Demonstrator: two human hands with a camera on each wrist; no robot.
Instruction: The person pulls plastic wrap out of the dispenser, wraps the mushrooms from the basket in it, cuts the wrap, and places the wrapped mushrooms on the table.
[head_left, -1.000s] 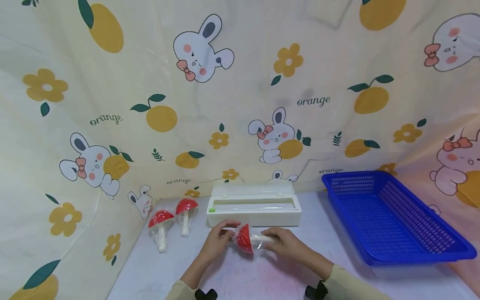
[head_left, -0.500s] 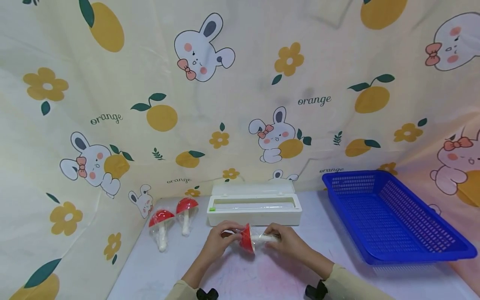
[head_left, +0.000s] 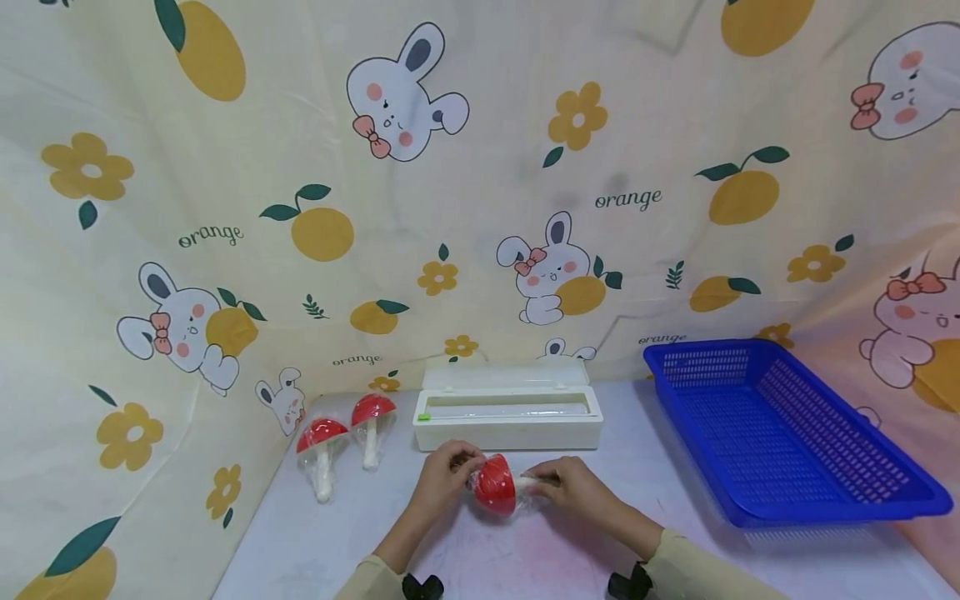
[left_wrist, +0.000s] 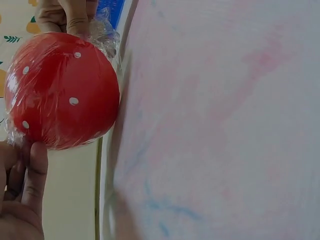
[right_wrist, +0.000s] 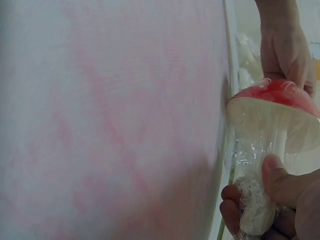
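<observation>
A toy mushroom with a red, white-dotted cap and a white stem lies sideways between my hands, wrapped in clear cling film. My right hand grips its stem, thumb on the film in the right wrist view, where the film bunches around the stem's end. At the cap's edge, my left hand pinches the cling film with its fingertips, as the left wrist view shows. Just behind the hands stands a white cling film dispenser, its lid up and a small green piece on its front edge.
Two more wrapped toy mushrooms, one nearer and one farther back, lie on the white table at the left. At the right stands a blue plastic basket. A printed cloth hangs behind the table.
The mushroom has turned so its cap's red top faces more toward the head camera. My left fingers have shifted along the cap's edge; my right hand stays at the stem.
</observation>
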